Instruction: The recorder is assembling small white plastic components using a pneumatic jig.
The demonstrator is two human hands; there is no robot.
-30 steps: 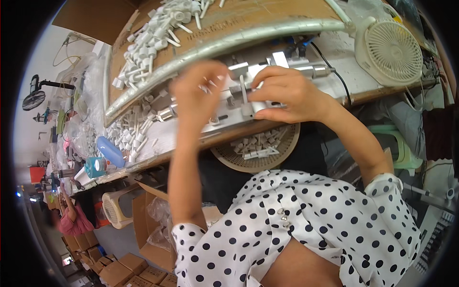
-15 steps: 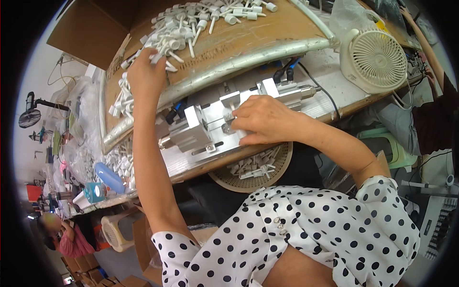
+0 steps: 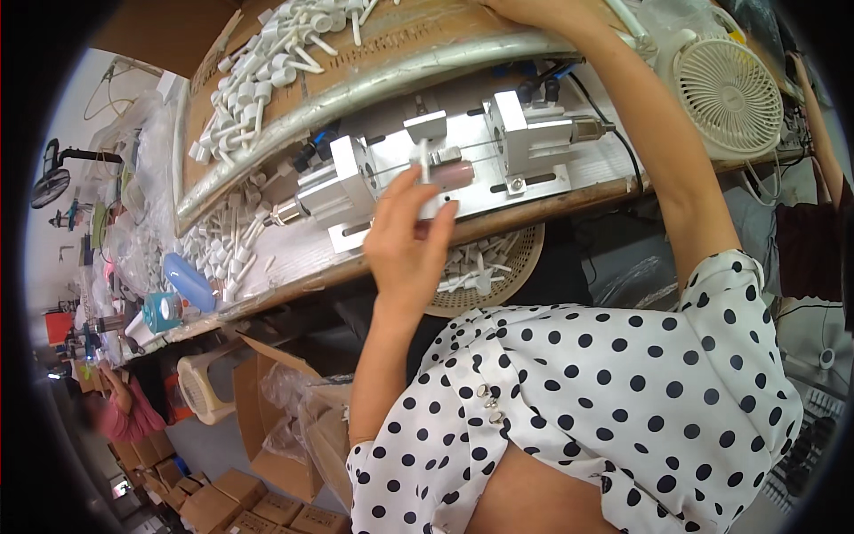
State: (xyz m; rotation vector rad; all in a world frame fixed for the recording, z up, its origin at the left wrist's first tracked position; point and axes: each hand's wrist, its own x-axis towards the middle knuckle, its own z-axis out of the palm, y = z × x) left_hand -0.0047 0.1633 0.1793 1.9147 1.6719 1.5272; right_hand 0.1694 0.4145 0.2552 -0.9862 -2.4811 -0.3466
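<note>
My left hand (image 3: 407,233) is at the middle of a metal two-sided clamping fixture (image 3: 356,178). Its thumb and fingers close around a white capped stick (image 3: 426,165), whose thin stem points up past the fingertips. Just right of the stem, a pinkish see-through tube (image 3: 455,174) lies at the fixture's centre, below a small upright metal block (image 3: 425,125). My right hand (image 3: 525,11) reaches to the far edge of the view over the cardboard. The frame cuts it off, hiding its fingers.
Many white capped sticks (image 3: 258,89) lie on a cardboard sheet (image 3: 391,49) with a plastic-wrapped edge. A basket (image 3: 525,271) holding more sits below the bench edge. A white fan (image 3: 725,93) stands at right, a blue bottle (image 3: 189,281) at left. Other people are at both sides.
My left hand has come from the pile down to the fixture with a white capped stick. My right hand has left the fixture and stretched to the far side. The view has shifted.
</note>
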